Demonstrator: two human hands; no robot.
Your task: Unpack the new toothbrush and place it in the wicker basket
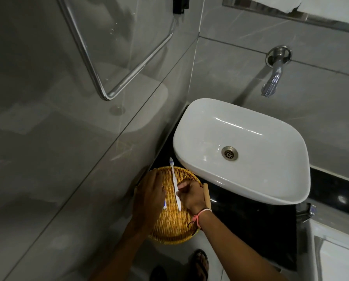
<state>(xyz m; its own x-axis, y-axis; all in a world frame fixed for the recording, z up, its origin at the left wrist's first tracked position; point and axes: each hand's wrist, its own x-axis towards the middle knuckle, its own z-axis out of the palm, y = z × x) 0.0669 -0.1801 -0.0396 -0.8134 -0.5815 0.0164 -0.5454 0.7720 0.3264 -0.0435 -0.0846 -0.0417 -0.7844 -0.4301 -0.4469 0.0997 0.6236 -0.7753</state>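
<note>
A round yellow wicker basket (172,224) sits on the black counter, left of the sink. A white toothbrush (174,182) stretches over the basket with its head pointing away from me, past the far rim. My right hand (192,196) pinches its handle near the lower part. Over the basket's left side, my left hand (149,197) holds a small white and blue packet (165,204) under its fingers. Whether the toothbrush touches the basket I cannot tell.
A white basin (240,147) with a metal drain stands to the right on the black counter (250,230). A chrome tap (272,80) juts from the grey tiled wall. A tan cylinder (207,194) lies beside the basket's right rim. My sandalled foot (200,262) shows below.
</note>
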